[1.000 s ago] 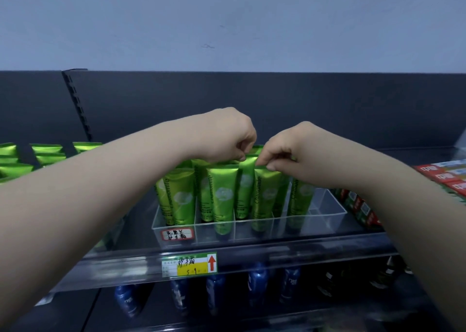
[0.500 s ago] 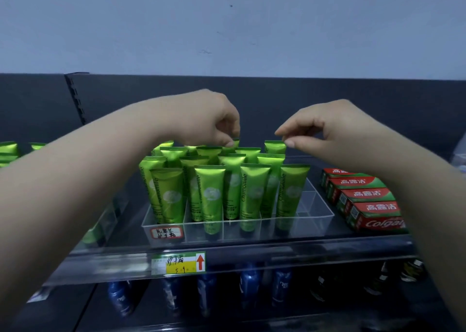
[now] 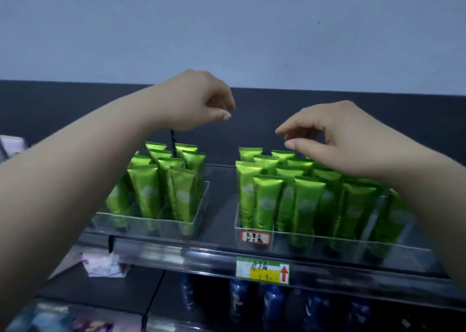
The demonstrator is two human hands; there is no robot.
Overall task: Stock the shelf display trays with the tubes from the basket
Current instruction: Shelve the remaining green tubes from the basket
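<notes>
Two trays (image 3: pixel 327 246) hold upright tubes (image 3: pixel 264 200) beneath left grip (image 3: pixel 194 100), right grip (image 3: pixel 335 130).

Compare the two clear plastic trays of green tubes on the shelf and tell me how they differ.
The left clear plastic tray looks narrower; the right clear plastic tray is wider and shows more upright green tubes. The right tray carries a red-bordered handwritten label on its front wall; the left tray's visible front shows none. Both stand apart on the dark shelf, holding matching tubes.
</notes>
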